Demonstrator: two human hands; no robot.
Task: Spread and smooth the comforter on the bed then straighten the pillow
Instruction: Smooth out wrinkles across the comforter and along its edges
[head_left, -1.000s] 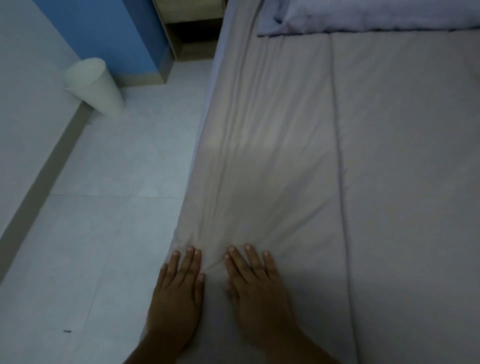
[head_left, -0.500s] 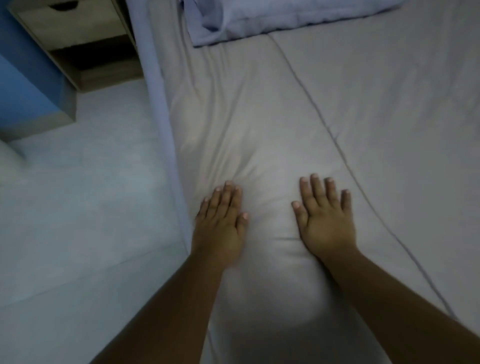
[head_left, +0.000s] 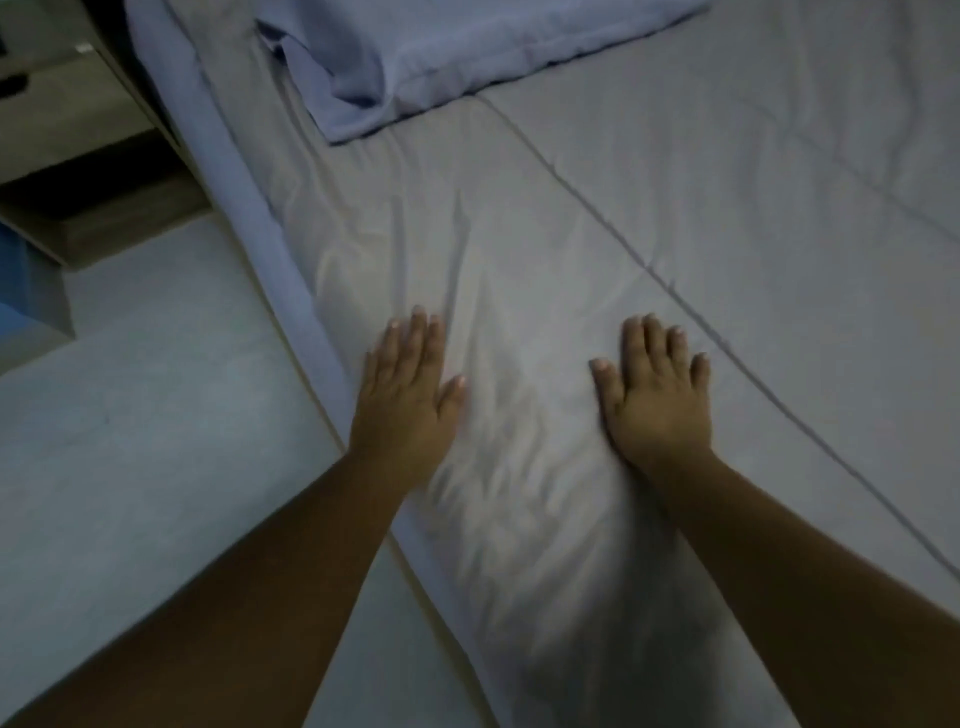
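A grey comforter (head_left: 675, 218) covers the bed, with a stitched seam running diagonally across it. Both palms lie flat on it near the bed's left edge. My left hand (head_left: 408, 395) presses down right beside the edge, fingers straight. My right hand (head_left: 654, 395) presses about two hand-widths to its right, fingers spread. Small wrinkles show in the cloth between and ahead of the hands. A pale blue pillow (head_left: 457, 57) lies at the top of the bed, its near corner crumpled and folded over.
A blue sheet-covered mattress side (head_left: 249, 218) runs along the bed's left edge. A wooden nightstand (head_left: 78, 156) stands at the upper left by the bed's head. Pale tiled floor (head_left: 145, 405) lies to the left, with a blue wall corner (head_left: 21, 291).
Both hands have slid up the comforter toward the pillow and moved apart. The view has shifted with them, so the pillow and nightstand are closer and the white bin is out of sight.
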